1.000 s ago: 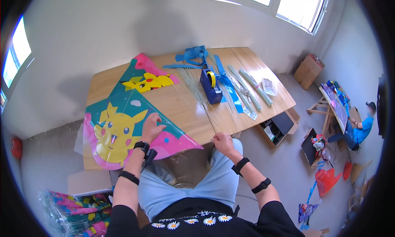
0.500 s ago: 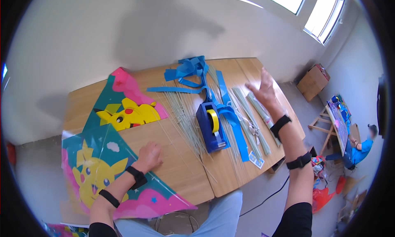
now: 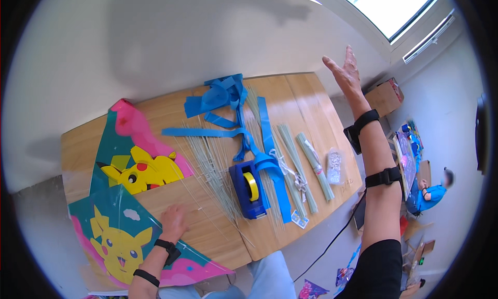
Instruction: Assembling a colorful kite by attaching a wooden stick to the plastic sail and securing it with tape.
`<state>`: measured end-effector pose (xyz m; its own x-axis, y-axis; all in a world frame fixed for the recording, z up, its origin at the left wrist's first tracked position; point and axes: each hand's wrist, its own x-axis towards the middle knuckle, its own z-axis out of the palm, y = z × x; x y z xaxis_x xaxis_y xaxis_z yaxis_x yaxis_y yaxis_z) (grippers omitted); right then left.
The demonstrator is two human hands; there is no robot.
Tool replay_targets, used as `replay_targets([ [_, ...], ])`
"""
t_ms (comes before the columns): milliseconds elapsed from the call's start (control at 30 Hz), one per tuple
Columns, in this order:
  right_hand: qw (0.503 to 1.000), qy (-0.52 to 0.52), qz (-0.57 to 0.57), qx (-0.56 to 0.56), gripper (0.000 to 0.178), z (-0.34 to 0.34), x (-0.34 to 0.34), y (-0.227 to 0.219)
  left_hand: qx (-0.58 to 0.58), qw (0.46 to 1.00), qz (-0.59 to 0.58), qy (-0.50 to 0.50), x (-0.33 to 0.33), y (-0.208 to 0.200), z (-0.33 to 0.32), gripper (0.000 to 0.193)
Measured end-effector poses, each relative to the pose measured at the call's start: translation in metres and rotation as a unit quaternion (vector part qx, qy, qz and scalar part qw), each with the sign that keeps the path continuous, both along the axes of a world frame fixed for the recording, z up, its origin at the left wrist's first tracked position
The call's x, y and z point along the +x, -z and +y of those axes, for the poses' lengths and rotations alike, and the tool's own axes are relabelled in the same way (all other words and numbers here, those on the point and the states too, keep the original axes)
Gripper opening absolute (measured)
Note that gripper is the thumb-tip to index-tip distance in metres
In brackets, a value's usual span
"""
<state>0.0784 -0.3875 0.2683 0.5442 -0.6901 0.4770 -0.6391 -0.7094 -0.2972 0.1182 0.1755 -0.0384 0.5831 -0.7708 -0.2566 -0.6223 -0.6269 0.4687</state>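
Though near the left grip (image 3: 174, 223), front printed sheet (image 3: 118, 247) far from right grip (image 3: 346, 73).

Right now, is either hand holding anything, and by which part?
No hold shows: the right hand is raised, open and empty; the left hand is by the nearer printed sheet.

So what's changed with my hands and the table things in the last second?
Your right hand, curled by the table's near edge before, has swung forward and right, fingers now spread. Your left hand has shifted slightly right, from over the front kite to its edge. The kite, tape dispenser and blue strips look unmoved on the table.
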Motion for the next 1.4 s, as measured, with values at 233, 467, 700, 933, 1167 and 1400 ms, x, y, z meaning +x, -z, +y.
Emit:
replay_targets([
  [233, 0.997, 0.052, -0.040, -0.030, 0.098, -0.079, -0.059, -0.022, 0.035, 0.999, -0.026, -0.002, -0.002, -0.002, -0.010, 0.070],
  [467, 0.995, 0.067, -0.067, -0.037, 0.098, -0.145, -0.088, -0.052, 0.089, 0.996, -0.018, -0.001, 0.001, -0.002, -0.015, 0.077],
  [700, 0.997, 0.017, -0.066, -0.021, 0.105, -0.158, -0.060, -0.068, 0.097, 0.995, -0.005, -0.013, -0.001, -0.002, -0.017, 0.076],
  [933, 0.997, 0.079, -0.008, 0.024, 0.109, -0.169, -0.029, -0.060, 0.108, 0.994, -0.002, -0.021, -0.003, 0.005, -0.011, 0.076],
  [1167, 0.994, 0.037, -0.065, 0.082, 0.098, -0.166, -0.009, -0.069, 0.125, 0.992, -0.006, -0.022, -0.007, 0.006, -0.010, 0.075],
  [1400, 0.983, -0.073, 0.011, 0.170, 0.057, -0.069, -0.066, 0.019, 0.089, 0.995, -0.032, -0.013, -0.008, -0.007, -0.011, 0.055],
])
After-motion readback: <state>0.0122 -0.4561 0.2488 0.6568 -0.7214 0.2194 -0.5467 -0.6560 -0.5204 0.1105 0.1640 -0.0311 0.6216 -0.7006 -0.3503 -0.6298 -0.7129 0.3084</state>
